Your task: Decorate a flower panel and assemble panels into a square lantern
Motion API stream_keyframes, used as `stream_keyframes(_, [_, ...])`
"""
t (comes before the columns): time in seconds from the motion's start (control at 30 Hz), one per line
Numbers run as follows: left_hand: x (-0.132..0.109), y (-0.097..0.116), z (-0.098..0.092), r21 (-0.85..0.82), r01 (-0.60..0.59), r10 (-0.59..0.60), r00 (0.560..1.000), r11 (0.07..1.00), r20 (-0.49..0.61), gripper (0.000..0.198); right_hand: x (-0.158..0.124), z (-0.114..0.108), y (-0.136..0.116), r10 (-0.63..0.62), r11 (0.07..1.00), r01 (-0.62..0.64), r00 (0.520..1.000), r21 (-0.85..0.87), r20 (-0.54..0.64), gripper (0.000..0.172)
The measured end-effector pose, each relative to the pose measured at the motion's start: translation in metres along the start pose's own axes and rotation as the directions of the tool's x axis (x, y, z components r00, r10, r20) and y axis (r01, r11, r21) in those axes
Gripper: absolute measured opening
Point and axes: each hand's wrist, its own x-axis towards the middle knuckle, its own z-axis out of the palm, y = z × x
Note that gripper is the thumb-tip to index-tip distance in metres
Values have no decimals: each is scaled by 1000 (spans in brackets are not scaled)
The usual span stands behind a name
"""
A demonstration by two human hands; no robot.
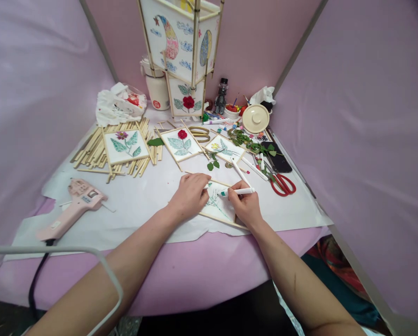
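Note:
A small framed white panel point(218, 212) lies at the near middle of the table, with thin wooden strips round its edge and green leafy lines drawn on it. My left hand point(191, 193) holds it at its left side, fingers bent over the upper strip; the fingers partly hide the drawing. Between thumb and fingers a small white bit shows, too small to name. In my right hand point(245, 203) is a white marker point(243, 191), pinched near its green end, the tip at the drawing. Another white marker point(240, 172) lies just beyond the right hand.
Three flower panels point(126, 146) lie behind, the left one over wooden sticks point(89, 149). A pink glue gun point(77, 205) lies left, with a pale cable point(105, 263) nearer. Red-handled scissors point(283, 185), a phone point(276, 157) and leaves point(244, 139) are right. A tall lantern point(184, 60) stands behind.

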Motion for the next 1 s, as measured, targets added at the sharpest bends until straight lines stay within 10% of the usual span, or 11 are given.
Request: stream_keyframes(1.0, [1, 2, -3, -11, 16, -15, 999, 1000, 28, 26, -2, -4, -2, -25, 999, 29, 981, 22, -190, 19])
